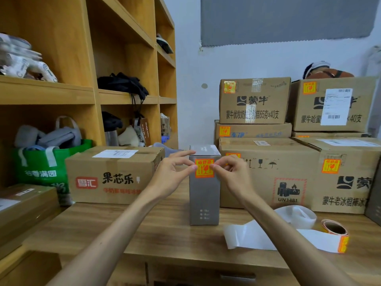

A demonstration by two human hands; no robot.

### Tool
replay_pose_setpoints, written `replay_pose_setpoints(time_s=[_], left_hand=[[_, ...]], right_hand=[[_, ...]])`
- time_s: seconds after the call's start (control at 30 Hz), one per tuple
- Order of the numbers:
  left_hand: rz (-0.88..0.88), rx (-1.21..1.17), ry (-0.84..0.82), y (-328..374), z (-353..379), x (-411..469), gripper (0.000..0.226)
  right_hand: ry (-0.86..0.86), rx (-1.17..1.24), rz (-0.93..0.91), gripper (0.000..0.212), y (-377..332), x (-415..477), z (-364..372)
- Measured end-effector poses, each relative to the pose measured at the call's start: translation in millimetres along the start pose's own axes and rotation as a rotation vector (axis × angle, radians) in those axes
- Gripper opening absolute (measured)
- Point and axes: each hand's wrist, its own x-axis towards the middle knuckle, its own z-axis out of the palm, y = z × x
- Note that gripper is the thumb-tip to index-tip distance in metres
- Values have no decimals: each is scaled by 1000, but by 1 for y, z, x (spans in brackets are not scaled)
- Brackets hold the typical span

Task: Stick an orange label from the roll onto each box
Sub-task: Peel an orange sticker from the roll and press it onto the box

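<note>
Orange label (204, 169) meets the upper front face of a tall grey box (204, 200), which stands upright at the middle of a wooden counter (165, 234). A person's left grip (173, 172) pinches the label's left edge between thumb and forefinger, while the right grip (232, 172) pinches its right edge the same way, the other fingers curled. Both bare forearms reach in from the lower edge of the head view. The label roll (334, 229) lies on its side on the counter to the right of the grey box, well apart from it, with a white backing strip (253, 234) trailing loose toward the box. Behind and to the right, stacked brown cartons (268, 176) carry orange labels on their fronts. Another brown carton (111, 176) sits to the left of the grey box, beside a green bag (41, 172) and wooden shelving (47, 89).
</note>
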Motion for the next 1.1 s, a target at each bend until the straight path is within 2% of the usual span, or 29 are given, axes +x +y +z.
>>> replay_pose_setpoints(time_s=[0.17,0.5,1.1], left_hand=[[-11,137,101,-8,4,3,8],[61,241,217,-17,16,10,11],[145,313,231,-23,20,11,18]], right_hand=[[-5,-362,-211,9,2,4,4],[24,-302,-202,11,12,11,15],[85,-387,-250,13,20,15,27]])
